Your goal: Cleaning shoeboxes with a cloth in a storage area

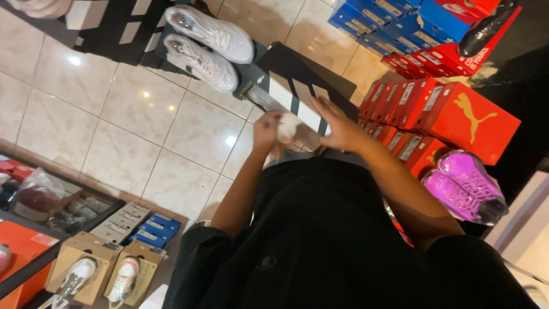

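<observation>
A small white wad (287, 127), perhaps crumpled paper, sits between the two hands, in front of the person's chest and above a black shoebox (297, 94) with white stripes. Its exact nature is hard to make out; it is blurred and partly covered. The left hand (266, 130) is curled shut around the wad's near side, fingers hidden behind it. The right hand (337, 125) is spread open, fingers extended, its palm just beside the wad; whether it touches the wad cannot be told. Both forearms run down into a black shirt (320, 240) that fills the lower frame and hides whatever lies under the hands.

Beyond the box, a pair of white shoes (209, 46) rests on a dark stand. To the right, red boxes (440, 111) stand in rows, with blue boxes (383, 20) stacked behind them, cut off by the top edge. A pair of purple shoes (466, 186) lies beside the right arm. At lower left, two white shoes (100, 277) stand on brown cartons, near an orange box (20, 246) cut off by the frame. The tiled floor (114, 114) shows glare spots.
</observation>
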